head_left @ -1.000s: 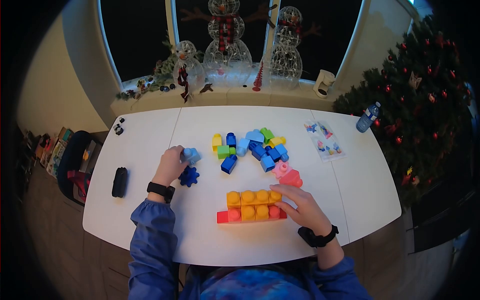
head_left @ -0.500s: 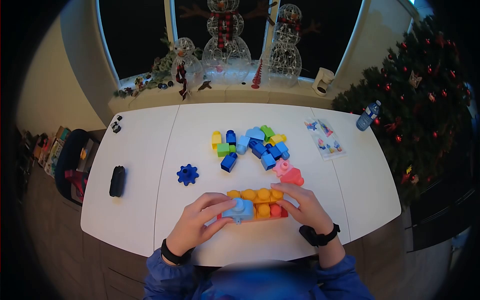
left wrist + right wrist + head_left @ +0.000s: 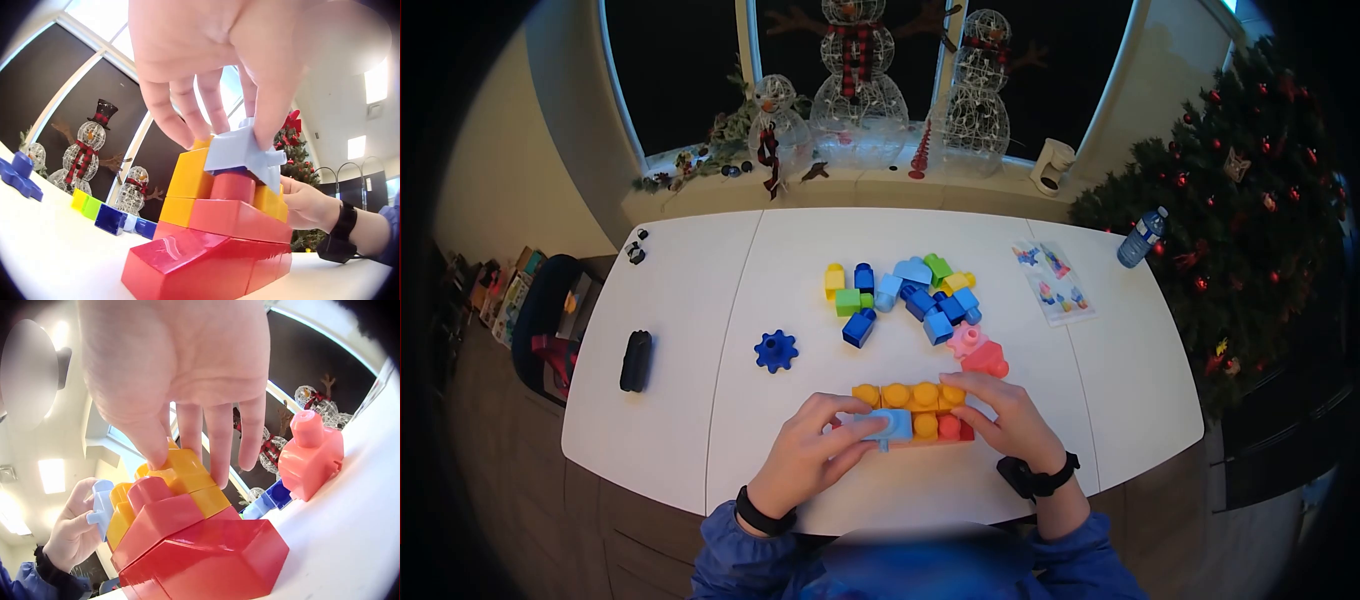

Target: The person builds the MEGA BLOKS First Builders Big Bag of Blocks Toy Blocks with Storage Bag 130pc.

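My left hand pinches a light blue building block with a side peg between thumb and fingers. In the left wrist view this block is tilted over a red stud at the left end of a built stack. Yellow blocks and red blocks make up the stack, which sits near the table's front edge. With thumb and fingers on either side, my right hand grips the yellow block at the stack's right end.
A dark blue gear piece lies to the left. Loose blue blocks, with green and yellow ones, are grouped behind the stack. A pink gear and a coral block lie right. Also there: a picture sheet, bottle, black case.
My left hand has brought the light blue block from beside the blue gear to above the stack's left end, then shifted it slightly right. The right hand has stayed at the stack's right end.
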Tool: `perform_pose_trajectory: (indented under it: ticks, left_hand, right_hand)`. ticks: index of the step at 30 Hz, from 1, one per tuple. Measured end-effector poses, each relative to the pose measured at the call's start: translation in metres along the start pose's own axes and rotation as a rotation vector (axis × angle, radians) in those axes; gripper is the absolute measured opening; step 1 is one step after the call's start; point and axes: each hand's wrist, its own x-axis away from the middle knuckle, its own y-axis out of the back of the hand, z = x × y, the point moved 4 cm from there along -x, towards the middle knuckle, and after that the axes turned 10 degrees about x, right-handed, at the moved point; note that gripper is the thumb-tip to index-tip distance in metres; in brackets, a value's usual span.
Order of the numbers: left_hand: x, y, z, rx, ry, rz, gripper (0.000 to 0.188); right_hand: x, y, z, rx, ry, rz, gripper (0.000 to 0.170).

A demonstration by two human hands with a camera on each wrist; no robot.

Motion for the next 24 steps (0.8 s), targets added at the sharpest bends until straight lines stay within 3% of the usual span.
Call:
perform_pose_trajectory:
  ticks: [5, 8, 11, 12, 24]
  left_hand:
    - [-0.001, 0.001, -0.003, 0.016, 0.01, 0.009, 0.04]
    - [-0.002, 0.002, -0.003, 0.015, 0.021, 0.014, 0.04]
    - [-0.001, 0.003, -0.003, 0.038, 0.033, 0.018, 0.04]
    - [-0.001, 0.003, -0.003, 0.038, 0.039, 0.017, 0.041]
    - [0.0, 0.003, -0.002, 0.037, 0.062, 0.025, 0.041]
  right_hand:
    - [-0.003, 0.005, 0.003, -0.003, -0.009, 0.057, 0.039]
    - [-0.018, 0.018, 0.0, 0.047, 0.094, 0.135, 0.038]
    - [-0.045, 0.037, -0.003, 0.073, 0.01, 0.125, 0.038]
    - [-0.054, 0.042, -0.006, 0.101, 0.068, 0.035, 0.037]
    - [-0.11, 0.037, -0.06, 0.302, -0.023, 0.146, 0.028]
